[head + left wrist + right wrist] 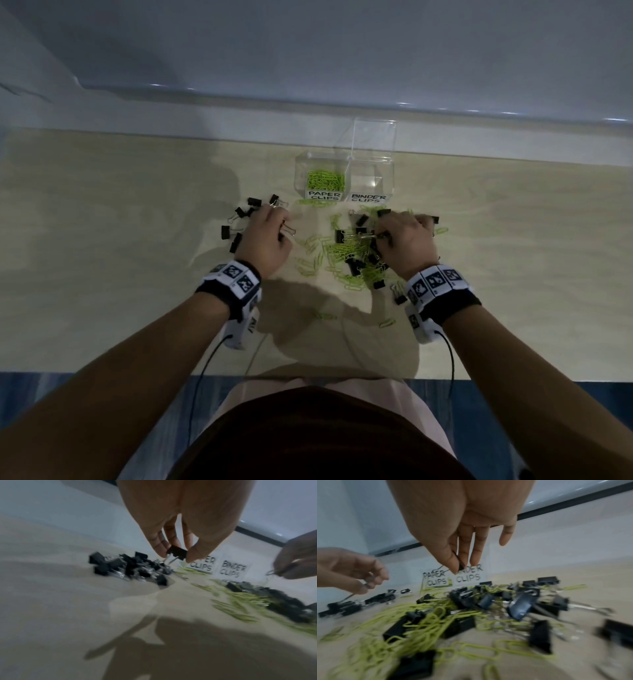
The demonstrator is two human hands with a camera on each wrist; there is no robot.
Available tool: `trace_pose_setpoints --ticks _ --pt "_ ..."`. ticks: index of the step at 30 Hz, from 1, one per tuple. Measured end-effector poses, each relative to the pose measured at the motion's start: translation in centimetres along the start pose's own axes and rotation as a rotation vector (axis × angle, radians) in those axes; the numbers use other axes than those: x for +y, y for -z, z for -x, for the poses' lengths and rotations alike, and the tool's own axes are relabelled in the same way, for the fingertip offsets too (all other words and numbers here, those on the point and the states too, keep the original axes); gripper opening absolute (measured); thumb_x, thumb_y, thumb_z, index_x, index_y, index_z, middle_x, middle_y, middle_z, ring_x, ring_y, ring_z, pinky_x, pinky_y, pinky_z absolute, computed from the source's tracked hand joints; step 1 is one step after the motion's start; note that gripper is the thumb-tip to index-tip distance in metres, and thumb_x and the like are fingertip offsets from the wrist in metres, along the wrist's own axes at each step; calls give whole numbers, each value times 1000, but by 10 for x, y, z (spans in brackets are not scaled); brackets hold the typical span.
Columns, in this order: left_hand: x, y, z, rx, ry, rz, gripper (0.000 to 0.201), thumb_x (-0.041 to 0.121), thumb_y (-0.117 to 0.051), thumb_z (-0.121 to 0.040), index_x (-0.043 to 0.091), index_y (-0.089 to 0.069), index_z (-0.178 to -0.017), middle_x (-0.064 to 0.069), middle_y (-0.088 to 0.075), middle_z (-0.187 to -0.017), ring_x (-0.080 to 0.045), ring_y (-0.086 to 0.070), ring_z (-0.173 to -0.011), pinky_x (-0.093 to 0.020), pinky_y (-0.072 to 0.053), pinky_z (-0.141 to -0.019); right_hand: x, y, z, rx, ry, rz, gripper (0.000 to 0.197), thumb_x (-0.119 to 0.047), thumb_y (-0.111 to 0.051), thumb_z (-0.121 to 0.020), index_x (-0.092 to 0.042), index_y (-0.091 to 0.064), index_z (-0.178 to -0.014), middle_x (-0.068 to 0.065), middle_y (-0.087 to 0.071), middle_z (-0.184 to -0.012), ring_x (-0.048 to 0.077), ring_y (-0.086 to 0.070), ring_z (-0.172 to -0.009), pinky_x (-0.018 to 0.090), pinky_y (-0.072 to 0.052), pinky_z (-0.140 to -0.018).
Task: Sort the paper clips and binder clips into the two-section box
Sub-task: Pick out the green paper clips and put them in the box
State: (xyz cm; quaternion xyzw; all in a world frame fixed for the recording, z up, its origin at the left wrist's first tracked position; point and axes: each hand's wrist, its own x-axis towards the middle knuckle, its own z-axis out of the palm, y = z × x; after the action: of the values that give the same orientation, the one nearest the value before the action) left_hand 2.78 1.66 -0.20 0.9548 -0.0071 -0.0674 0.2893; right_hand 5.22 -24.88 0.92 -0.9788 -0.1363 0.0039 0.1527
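Two-section box (373,161) sits on the desk (102,205), clear plastic, labelled PAPER CLIPS on its left section and BINDER CLIPS on its right. Left section holds a heap of green paper clips (324,180); right section looks bare, lid up behind it.

Left hand (265,236) is near-left of the box: thumb and fingers (158,543) pinch one black binder clip (177,551), its wire handles hanging down. Just left of that hand lies a group of loose binder clips (239,222), no green among them.

Right hand (406,240) is in front of the box's binder section, over the mixed pile (356,253) of green paper clips and black binder clips. Thumb and index finger pinch a second binder clip (459,561) edge-on; other fingers hang straight and hold nothing. A few stray paper clips (387,322) lie nearer the person than the pile, well apart from the box.
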Motion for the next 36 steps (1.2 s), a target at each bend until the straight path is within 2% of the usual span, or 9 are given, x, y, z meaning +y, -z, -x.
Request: trace_pose_setpoints --ticks 2,8,13,17,22,25,27,33,36 --pt "-15 7 -9 1 -15 -133 35 8 -56 -77 11 -54 -112 -10 -50 -114 -30 -45 -108 -41 -43 -90 15 4 5 62 -74 54 12 -6 -61 -74 -17 -63 -79 -4 -65 -80 23 -59 -81 44 -33 -89" --pt "11 -4 -41 -158 -211 -297 45 7 -48 -87 6 -45 -132 -11 -45 -137 -29 -38 -126 -44 -30 -108 35 5 13 -26 -256 90 19 -16 -61 -78 -21 -64 -97 0 -67 -102 25 -56 -104 50 -29 -97" --pt "22 -24 -42 -179 -139 -393 43 16 -48 -90 6 -42 -131 -13 -40 -138 -31 -36 -127 -44 -32 -107 -11 -3 -11 -91 -63 -3 27 -14 -56 -83 -17 -63 -109 1 -64 -113 23 -57 -107 49 -31 -100" --pt "24 -29 -23 -197 -215 -373 39 20 -47 -90 5 -48 -127 -13 -45 -129 -30 -41 -119 -43 -38 -100 -54 -17 -37 -202 119 -60 36 -9 -56 -82 -14 -60 -117 3 -62 -122 23 -58 -109 44 -35 -100" --pt "16 -26 -8 -308 -277 -289 43 22 -50 -88 5 -48 -129 -15 -48 -123 -32 -45 -113 -45 -42 -95 -73 -28 -54 -375 169 63 37 -14 -52 -85 -12 -53 -122 5 -49 -137 27 -51 -118 46 -36 -100" --pt "11 -21 -7 -379 -266 -279 63 29 -64 -83 5 -39 -136 -15 -44 -129 -31 -41 -118 -40 -39 -99 -71 -32 -49 -452 273 122 50 -13 -59 -76 -19 -52 -125 1 -49 -132 27 -51 -115 44 -34 -100" --pt "10 -21 -5 -435 -259 -354 70 24 -67 -80 3 -34 -138 -16 -40 -132 -31 -38 -121 -38 -37 -102 -67 -33 -43 -532 333 148 66 -11 -60 -68 -23 -46 -132 -2 -47 -131 22 -48 -116 43 -32 -104" --pt "10 -34 4 -410 -186 -241 50 14 -63 -82 4 -47 -129 -14 -45 -120 -30 -44 -114 -39 -42 -96 -53 -30 -25 -622 363 175 78 -38 -70 -73 -23 -34 -141 0 -42 -129 23 -43 -118 42 -30 -105" --pt "15 -35 5 -363 -126 -152 45 21 -66 -82 5 -53 -122 -12 -48 -118 -27 -48 -110 -41 -44 -94 -53 -31 -20 -585 302 106 68 -30 -72 -75 -21 -42 -136 5 -47 -121 26 -49 -110 41 -38 -99"
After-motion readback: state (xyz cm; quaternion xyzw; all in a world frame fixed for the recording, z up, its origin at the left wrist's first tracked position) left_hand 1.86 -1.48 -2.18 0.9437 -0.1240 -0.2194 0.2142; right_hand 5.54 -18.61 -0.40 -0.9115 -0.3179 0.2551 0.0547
